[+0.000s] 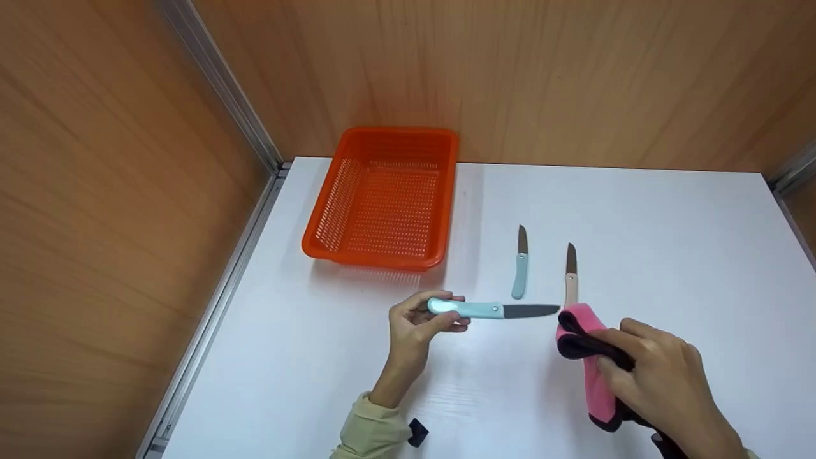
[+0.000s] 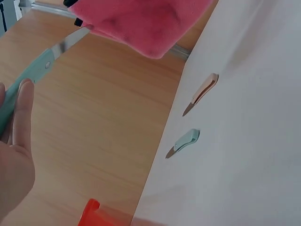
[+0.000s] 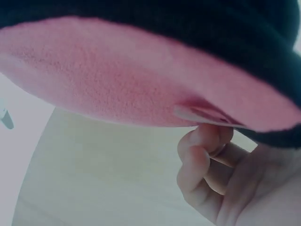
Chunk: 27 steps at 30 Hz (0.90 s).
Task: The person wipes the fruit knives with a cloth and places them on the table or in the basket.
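Note:
My left hand [image 1: 414, 328] grips the light-blue handle of a paring knife [image 1: 468, 309], its blade pointing right above the table. In my right hand [image 1: 663, 370] is a folded pink cloth with black edging [image 1: 598, 389], pinched between thumb and fingers. The blade's tip reaches the near side of the cloth; whether they touch I cannot tell. Beyond them a second light-blue knife [image 1: 521, 274] lies on the table, blade away from me. A beige-handled knife [image 1: 571, 284] lies to its right, its handle end partly hidden behind the cloth. The cloth [image 3: 117, 80] fills much of the right wrist view.
An orange-red perforated basket [image 1: 312, 223] stands at the back left of the white table [image 1: 688, 255]. Wooden panels [image 1: 510, 76] rise behind and on the left. A small black piece [image 1: 417, 432] shows beside the left sleeve.

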Motion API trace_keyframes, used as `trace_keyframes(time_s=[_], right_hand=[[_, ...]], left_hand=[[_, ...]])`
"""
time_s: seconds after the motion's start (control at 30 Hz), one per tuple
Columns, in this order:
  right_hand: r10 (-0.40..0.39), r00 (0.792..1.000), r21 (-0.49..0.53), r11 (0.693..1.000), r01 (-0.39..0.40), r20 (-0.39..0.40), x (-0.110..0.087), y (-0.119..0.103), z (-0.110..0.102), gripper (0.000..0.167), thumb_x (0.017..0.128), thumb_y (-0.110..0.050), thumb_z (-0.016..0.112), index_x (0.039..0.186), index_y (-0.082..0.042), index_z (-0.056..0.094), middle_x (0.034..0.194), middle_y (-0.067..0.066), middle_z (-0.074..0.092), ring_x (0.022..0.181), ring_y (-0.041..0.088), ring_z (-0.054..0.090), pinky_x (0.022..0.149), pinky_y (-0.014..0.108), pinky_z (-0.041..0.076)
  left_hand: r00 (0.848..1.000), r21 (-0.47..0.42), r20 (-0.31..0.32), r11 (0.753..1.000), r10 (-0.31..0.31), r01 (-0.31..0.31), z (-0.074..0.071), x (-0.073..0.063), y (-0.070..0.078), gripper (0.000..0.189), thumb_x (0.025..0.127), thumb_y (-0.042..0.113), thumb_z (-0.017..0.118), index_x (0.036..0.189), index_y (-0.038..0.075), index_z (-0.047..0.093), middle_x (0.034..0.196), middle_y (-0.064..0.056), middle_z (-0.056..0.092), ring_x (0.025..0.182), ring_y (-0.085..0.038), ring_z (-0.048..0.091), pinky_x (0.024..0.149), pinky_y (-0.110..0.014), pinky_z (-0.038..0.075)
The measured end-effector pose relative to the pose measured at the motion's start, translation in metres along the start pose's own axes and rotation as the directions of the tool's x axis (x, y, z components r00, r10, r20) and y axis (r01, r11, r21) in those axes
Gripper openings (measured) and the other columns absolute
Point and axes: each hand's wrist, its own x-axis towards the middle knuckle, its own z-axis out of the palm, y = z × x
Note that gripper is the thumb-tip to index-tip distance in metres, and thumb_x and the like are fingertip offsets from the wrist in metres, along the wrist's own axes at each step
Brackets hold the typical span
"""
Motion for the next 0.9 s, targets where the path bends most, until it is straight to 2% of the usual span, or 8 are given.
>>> trace_keyframes(time_s=[0.13, 0.43, 0.67, 0.9], right_hand=[[0.019, 1.000, 0.009, 1.000, -0.019, 0.007, -0.002, 0.001, 0.000, 0.019, 0.062, -0.005, 0.070, 0.070, -0.021, 0.071, 0.059, -0.019, 0.030, 0.048, 0.001, 0.028, 0.041, 0.019, 0.024], [0.038, 0.999, 0.015, 0.999, -0.038, 0.025, -0.003, 0.005, -0.002, 0.017, 0.062, -0.007, 0.074, 0.073, -0.019, 0.073, 0.058, -0.019, 0.030, 0.048, 0.001, 0.029, 0.042, 0.019, 0.024], [0.065, 0.997, 0.010, 0.998, -0.065, 0.040, -0.004, 0.009, -0.004, 0.019, 0.062, -0.007, 0.078, 0.076, -0.019, 0.074, 0.059, -0.018, 0.033, 0.049, 0.001, 0.030, 0.042, 0.020, 0.024], [0.059, 0.998, 0.002, 0.998, -0.059, 0.029, -0.004, 0.012, -0.003, 0.020, 0.061, -0.005, 0.073, 0.075, -0.020, 0.074, 0.058, -0.020, 0.030, 0.049, 0.001, 0.029, 0.042, 0.020, 0.023]], left_hand=[[0.999, 0.029, -0.053, 1.000, 0.008, -0.006, -0.017, 0.009, 0.007, 0.036, 0.083, -0.004, 0.067, 0.110, -0.022, 0.052, 0.100, -0.029, 0.065, 0.073, -0.028, 0.069, 0.068, -0.051, 0.057], [0.984, 0.124, -0.173, 0.992, 0.027, -0.006, -0.057, 0.034, 0.023, 0.042, 0.087, -0.002, 0.065, 0.125, -0.012, 0.051, 0.105, -0.030, 0.062, 0.076, -0.030, 0.069, 0.070, -0.049, 0.057], [0.976, 0.173, -0.218, 0.984, 0.000, 0.039, -0.076, 0.049, 0.027, 0.045, 0.088, 0.006, 0.067, 0.130, -0.003, 0.052, 0.110, -0.031, 0.060, 0.078, -0.029, 0.069, 0.073, -0.045, 0.058], [0.964, 0.184, -0.265, 0.982, 0.013, 0.037, -0.093, 0.063, 0.026, 0.046, 0.088, 0.004, 0.066, 0.132, 0.001, 0.051, 0.097, -0.024, 0.061, 0.074, -0.030, 0.069, 0.071, -0.042, 0.058]])
